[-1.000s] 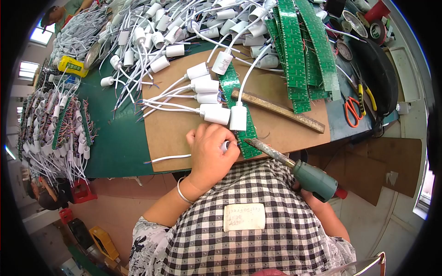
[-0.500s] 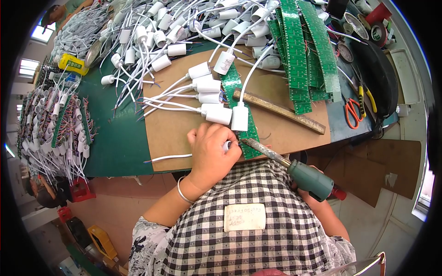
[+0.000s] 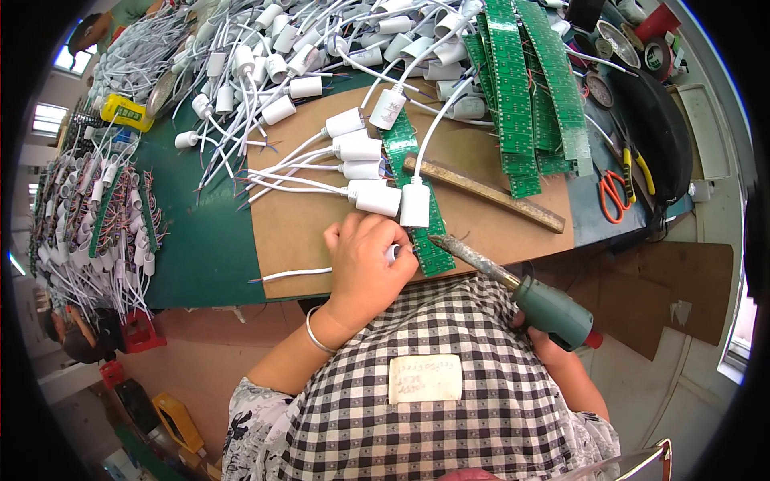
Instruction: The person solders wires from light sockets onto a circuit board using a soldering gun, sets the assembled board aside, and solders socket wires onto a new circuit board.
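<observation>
My left hand (image 3: 369, 255) is closed around a white lamp socket (image 3: 393, 254), whose cable (image 3: 298, 273) trails out to the left. This socket sits against the near end of a green circuit board strip (image 3: 435, 255) lying on the brown board. In my right hand (image 3: 542, 343), partly hidden behind the handle, is a soldering iron (image 3: 553, 313) with a green handle. Its dark tip is over the strip, a little right of my left fingers. Another white socket (image 3: 415, 204) rests on the strip, and several more sockets (image 3: 373, 197) lie in a column to the left.
A brown bar (image 3: 489, 195) lies slantwise across the brown board (image 3: 305, 232). Stacked circuit strips (image 3: 509, 104) stand at the back right, near orange-handled scissors (image 3: 614, 196) and yellow-handled pliers (image 3: 642, 172). Heaped corded sockets (image 3: 305, 60) fill the back; a person (image 3: 92, 32) is at the far left.
The soldering iron has shifted right, its tip drawing away from my left fingertips. My left hand keeps its grip on the socket with hardly any movement.
</observation>
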Demonstrator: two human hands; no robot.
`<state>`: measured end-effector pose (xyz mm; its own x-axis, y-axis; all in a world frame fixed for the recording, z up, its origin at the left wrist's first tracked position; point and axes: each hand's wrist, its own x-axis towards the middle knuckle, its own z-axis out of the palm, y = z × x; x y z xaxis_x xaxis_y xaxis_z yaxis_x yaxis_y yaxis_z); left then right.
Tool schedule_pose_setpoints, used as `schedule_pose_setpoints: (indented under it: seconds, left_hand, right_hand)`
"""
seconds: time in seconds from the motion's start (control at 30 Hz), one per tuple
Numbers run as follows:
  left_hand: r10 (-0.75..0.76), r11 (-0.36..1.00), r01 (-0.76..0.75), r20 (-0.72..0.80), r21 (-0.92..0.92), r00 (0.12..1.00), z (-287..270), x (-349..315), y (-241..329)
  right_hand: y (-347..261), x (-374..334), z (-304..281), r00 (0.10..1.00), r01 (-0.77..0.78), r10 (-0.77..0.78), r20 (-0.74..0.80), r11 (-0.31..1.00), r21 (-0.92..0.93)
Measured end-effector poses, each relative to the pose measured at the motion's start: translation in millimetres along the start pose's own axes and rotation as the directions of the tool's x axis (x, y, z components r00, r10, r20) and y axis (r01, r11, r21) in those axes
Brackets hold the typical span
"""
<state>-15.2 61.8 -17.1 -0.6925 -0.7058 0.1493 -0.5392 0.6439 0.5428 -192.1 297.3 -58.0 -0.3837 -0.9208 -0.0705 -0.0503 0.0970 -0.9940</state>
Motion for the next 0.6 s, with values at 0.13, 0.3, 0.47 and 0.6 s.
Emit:
schedule_pose_setpoints:
  seconds: [0.13, 0.3, 0.47, 0.6]
  left_hand:
    - [-0.003, 1.000, 0.003, 0.004, 0.002, 1.000, 0.0, -0.1, 0.0]
    - [-0.003, 1.000, 0.004, 0.030, -0.020, 1.000, -4.9, 1.3, 5.0]
    - [-0.003, 0.999, 0.005, 0.046, -0.048, 0.999, -7.8, -0.7, 6.4]
    - [0.043, 0.998, -0.040, 0.076, -0.041, 0.996, -7.9, 0.0, 1.1]
  right_hand:
    - [2.4, -2.1, 2.4, 1.000, -0.013, 0.013, -0.017, 1.000, -0.023]
    - [-2.6, -0.4, -0.8, 0.999, -0.009, 0.012, 0.052, 0.998, -0.056]
    - [-3.7, -2.7, 1.6, 0.998, -0.049, 0.050, 0.027, 0.998, -0.035]
    - [-1.5, -1.4, 0.6, 0.999, 0.007, -0.005, 0.041, 0.998, -0.064]
